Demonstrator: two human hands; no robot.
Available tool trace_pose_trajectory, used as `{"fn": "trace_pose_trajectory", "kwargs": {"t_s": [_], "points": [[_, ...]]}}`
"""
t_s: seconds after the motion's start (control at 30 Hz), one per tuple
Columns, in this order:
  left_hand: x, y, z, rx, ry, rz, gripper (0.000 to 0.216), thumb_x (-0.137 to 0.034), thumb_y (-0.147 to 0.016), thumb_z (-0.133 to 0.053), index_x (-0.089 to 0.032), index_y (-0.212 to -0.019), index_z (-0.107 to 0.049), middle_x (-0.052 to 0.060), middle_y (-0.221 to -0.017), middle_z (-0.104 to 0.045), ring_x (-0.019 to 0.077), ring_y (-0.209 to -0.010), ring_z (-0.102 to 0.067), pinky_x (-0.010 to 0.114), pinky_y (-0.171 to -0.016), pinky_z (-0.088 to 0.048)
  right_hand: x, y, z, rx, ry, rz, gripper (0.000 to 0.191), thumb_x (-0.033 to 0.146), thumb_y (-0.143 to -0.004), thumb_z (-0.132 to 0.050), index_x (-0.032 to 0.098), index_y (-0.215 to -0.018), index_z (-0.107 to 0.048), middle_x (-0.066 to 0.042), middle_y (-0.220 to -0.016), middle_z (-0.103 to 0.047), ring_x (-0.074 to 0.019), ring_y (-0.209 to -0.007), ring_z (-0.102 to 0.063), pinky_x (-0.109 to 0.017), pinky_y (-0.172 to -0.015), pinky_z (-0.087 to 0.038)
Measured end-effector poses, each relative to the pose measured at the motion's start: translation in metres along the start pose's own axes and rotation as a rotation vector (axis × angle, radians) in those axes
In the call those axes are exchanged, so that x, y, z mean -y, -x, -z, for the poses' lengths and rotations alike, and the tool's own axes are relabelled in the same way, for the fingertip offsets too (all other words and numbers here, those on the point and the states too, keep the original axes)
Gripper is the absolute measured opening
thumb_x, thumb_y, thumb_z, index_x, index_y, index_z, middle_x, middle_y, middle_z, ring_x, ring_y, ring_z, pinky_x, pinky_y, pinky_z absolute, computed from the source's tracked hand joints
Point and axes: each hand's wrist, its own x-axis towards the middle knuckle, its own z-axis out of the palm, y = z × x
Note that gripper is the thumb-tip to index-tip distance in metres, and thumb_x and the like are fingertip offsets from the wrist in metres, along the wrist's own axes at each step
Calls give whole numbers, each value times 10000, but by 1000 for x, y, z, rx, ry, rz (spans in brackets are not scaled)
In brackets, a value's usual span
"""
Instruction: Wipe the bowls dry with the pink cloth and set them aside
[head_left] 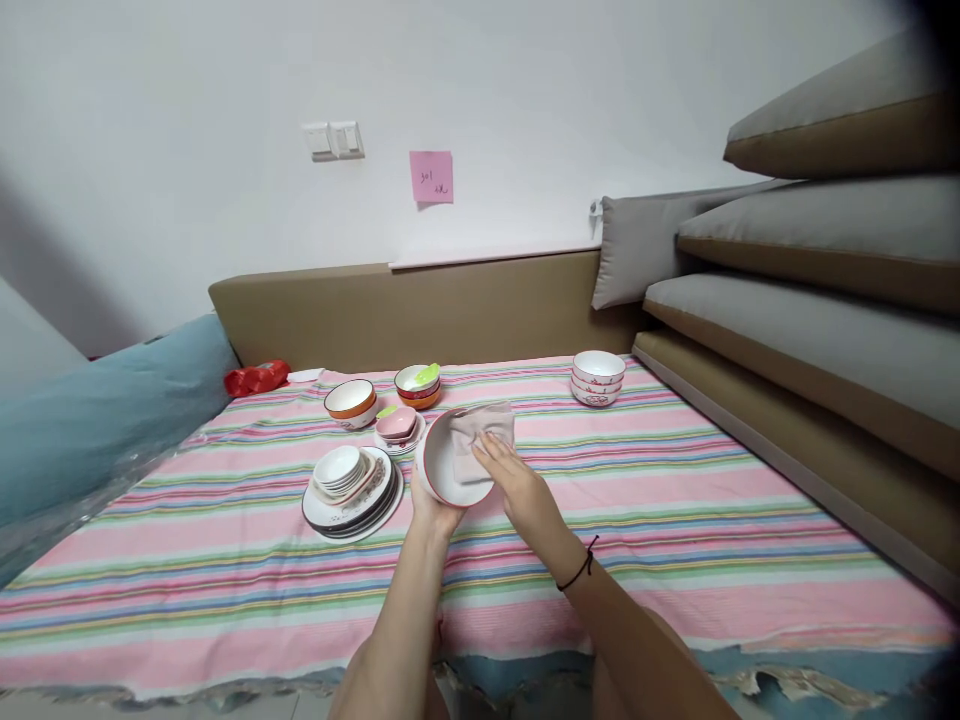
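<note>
My left hand (433, 512) grips a white bowl with a red outside (444, 462) from below, tilted with its inside facing right. My right hand (517, 483) lies with fingers flat on a pale pink cloth (484, 432), pressing it against the inside of the bowl. The cloth drapes over the bowl's far rim. A black band circles my right wrist. Both hands are above the pink striped cloth covering the surface (675, 520).
A stack of plates with small white dishes on top (351, 490) sits left of the bowl. Behind are a pink dish on saucers (397, 427), an orange bowl (350, 402), stacked bowls with a green spoon (418, 385), white bowls (598, 377), and a red bag (256, 377). Grey cushions (810, 330) rise on the right.
</note>
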Motion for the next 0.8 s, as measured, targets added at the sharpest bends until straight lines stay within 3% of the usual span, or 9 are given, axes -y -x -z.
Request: {"fn": "trace_pose_trajectory", "kwargs": {"t_s": [0.13,0.23,0.33,0.4,0.5,0.6,0.7,0.8], "points": [[15,-3,3,53,-16,62,472,-343,-900,-458,-144,-1320,-542,122,-1109,-695,264,-1017,-653,401,-950,-470,6,-4,2,-146,-104,-158,717,-39,-806,-279,271,-1444,-381,-5,-1546,-308,-168,-1447,-226,-437,-1177,-284],[18,-7,8,-1,-61,79,455,-324,-900,-454,-167,-1316,-551,105,-1078,-708,253,-949,-674,402,-934,-478,7,-6,7,-119,-263,-280,585,85,-882,-364,283,-1431,-408,-4,-1567,-260,-190,-1446,-239,-431,-1184,-257],[15,-9,11,-19,-76,71,457,-326,-898,-461,-176,-1322,-543,99,-1082,-708,257,-930,-676,417,-923,-482,2,-6,8,-89,-487,-346,545,264,-912,-467,263,-1449,-371,-44,-1550,-309,-212,-1437,-270,-438,-1173,-268],[14,-9,11,9,-66,68,455,-323,-895,-472,-179,-1321,-543,102,-1111,-699,261,-962,-669,419,-934,-475,-3,-6,6,-130,-562,-396,567,341,-910,-496,238,-1451,-358,-84,-1501,-402,-221,-1387,-376,-430,-1131,-346],[15,-7,8,20,-77,78,421,-325,-892,-482,-174,-1272,-581,104,-1077,-709,265,-960,-671,419,-923,-483,-8,-6,4,-205,-354,-467,519,340,-866,-563,198,-1359,-490,-132,-1333,-588,-278,-1214,-575,-451,-1007,-477],[16,-4,4,6,-125,97,397,-361,-876,-517,-146,-1191,-628,93,-955,-733,257,-886,-687,394,-878,-510,-9,-6,8,-235,-81,-469,382,279,-890,-506,172,-1243,-601,-133,-1126,-706,-304,-1020,-677,-450,-872,-547],[13,-1,2,-24,-223,136,382,-384,-853,-556,-117,-1105,-662,87,-828,-737,246,-779,-696,366,-817,-532,-7,-6,17,-257,-6,-380,346,246,-919,-459,179,-1215,-625,-113,-1070,-726,-278,-965,-696,-408,-826,-569],[10,-1,5,-75,-331,231,336,-360,-842,-582,-93,-1025,-676,90,-730,-719,240,-705,-687,347,-750,-544,-3,-6,27,-237,-23,-205,354,182,-936,-415,189,-1222,-624,-94,-1160,-696,-228,-1066,-663,-373,-925,-543]]}}
